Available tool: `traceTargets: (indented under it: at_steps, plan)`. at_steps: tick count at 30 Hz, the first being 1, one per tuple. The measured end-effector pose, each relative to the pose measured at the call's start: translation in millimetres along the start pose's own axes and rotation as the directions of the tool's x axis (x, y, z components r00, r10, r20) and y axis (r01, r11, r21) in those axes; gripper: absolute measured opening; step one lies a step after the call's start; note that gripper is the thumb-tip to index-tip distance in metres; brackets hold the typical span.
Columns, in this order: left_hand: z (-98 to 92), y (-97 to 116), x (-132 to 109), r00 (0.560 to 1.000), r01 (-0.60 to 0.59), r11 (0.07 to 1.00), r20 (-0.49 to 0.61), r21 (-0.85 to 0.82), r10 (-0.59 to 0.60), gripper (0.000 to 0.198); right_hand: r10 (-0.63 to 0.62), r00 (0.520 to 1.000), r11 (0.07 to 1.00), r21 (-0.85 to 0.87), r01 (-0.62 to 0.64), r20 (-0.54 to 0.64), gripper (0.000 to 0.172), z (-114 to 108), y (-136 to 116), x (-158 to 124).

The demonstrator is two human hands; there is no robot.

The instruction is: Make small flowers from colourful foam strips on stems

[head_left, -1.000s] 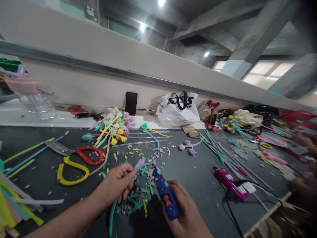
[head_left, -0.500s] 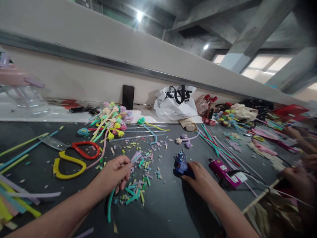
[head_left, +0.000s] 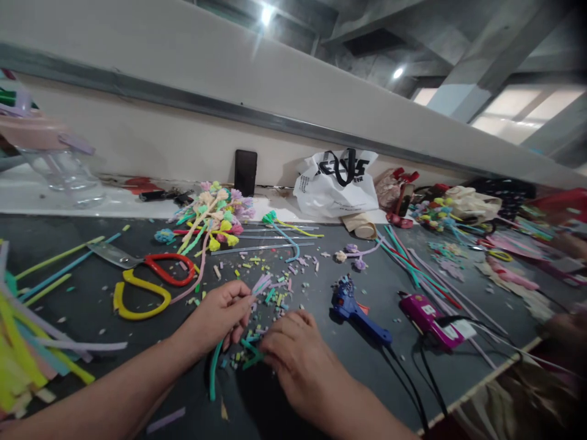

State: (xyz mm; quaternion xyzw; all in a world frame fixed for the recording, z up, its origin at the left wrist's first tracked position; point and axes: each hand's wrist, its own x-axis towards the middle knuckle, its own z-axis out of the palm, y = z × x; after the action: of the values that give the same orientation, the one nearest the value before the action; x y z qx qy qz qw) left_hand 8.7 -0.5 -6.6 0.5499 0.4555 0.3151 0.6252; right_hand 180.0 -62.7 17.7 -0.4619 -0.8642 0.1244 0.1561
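Note:
My left hand pinches a small bunch of lilac strips above the dark table, and a green stem hangs below its fingers. Close by on the right, my right hand reaches into the pile of cut bits, fingertips bent down beside green pieces; whether it grips one is hidden. A blue glue gun lies on the table to the right of that hand, touched by neither hand. Scissors with red and yellow handles lie to the left.
Pipe-cleaner flowers, a phone and a white bag are along the back. A purple device with cables lies right. Loose strips are at left, a clear bottle behind. Another person's hand shows far right.
My right hand has let go of the blue glue gun and moved left to the cut pieces near my left hand. My left hand keeps its hold on the lilac strips. The view has shifted slightly.

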Motion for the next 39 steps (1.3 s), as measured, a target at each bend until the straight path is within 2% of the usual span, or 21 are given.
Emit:
traceTargets:
  at_steps: [6, 10, 15, 19, 27, 33, 39]
  plan:
    - [1.2, 1.1, 0.2, 1.0, 0.0, 1.0, 0.0, 0.011, 0.0, 0.023, -0.027, 0.997, 0.997, -0.069, 0.033, 0.078, 0.011, 12.1, 2.4, 2.9]
    - [1.9, 0.1, 1.3, 1.0, 0.01, 1.0, 0.006, 0.009, -0.01, 0.023, -0.053, 0.996, 0.998, -0.01, 0.054, 0.076, 0.016, 11.6, 6.9, 5.8]
    - [1.5, -1.8, 1.1, 1.0, 0.009, 1.0, 0.029, 0.013, -0.009, 0.022, -0.052, 0.996, 0.991, 0.12, 0.06, -0.065, 0.02, -4.6, 14.2, 16.0]
    - [1.9, -1.4, 0.5, 0.999, 0.022, 1.0, 0.04, 0.014, -0.023, 0.02, 0.011, 0.985, 0.989, 0.146, 0.015, -0.172, 0.018, -14.8, 20.9, 30.2]
    - [0.1, -1.5, 0.9, 0.998, -0.018, 0.999, 0.053, -0.027, 0.02, 0.023, 0.088, 0.971, 0.982, 0.184, -0.047, -0.222, 0.016, -4.7, 27.0, 32.7]
    - [0.0, -4.5, -0.1, 0.996, 0.039, 0.999, 0.077, -0.011, -0.038, 0.023, 0.003, 0.958, 0.987, 0.154, 0.043, -0.287, 0.016, 5.7, 22.9, 32.4]
    - [1.3, -5.5, -1.1, 0.996, -0.013, 0.998, 0.091, 0.062, 0.008, 0.022, -0.091, 0.922, 0.992, 0.047, 0.118, -0.377, 0.018, 17.7, 17.7, 33.7]
